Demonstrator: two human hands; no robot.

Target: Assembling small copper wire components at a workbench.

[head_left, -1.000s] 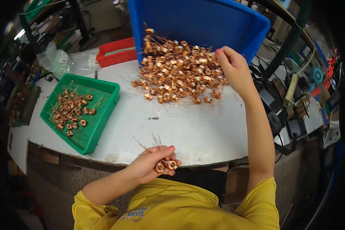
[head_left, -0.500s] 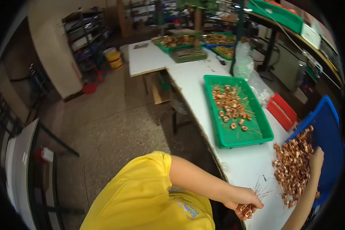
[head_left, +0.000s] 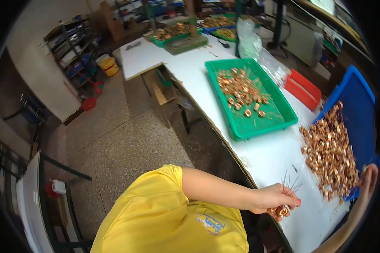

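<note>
My left hand (head_left: 278,201) is closed around a small bunch of copper wire coils (head_left: 281,211) above the table's near edge, with thin wire ends sticking up past the fingers. At the far right, my right hand (head_left: 369,179) rests at the edge of a large heap of copper coils (head_left: 330,154). Its fingers look stretched and slightly bent, with no coil visible in them. A blue bin (head_left: 354,99) stands tilted behind the heap, which spills from it onto the white table (head_left: 278,156). Farther off, a green tray (head_left: 257,134) holds more coils with long wire leads.
A red bin (head_left: 303,89) and clear plastic bags (head_left: 251,42) sit beyond the green tray. More filled trays (head_left: 173,33) are at the table's far end, by a green metal stand (head_left: 185,45). A yellow bucket (head_left: 109,66) stands on the floor at left.
The view has turned, so the table and trays appear higher and farther left. My right hand has moved from the heap to its right edge. My left hand still grips the coils.
</note>
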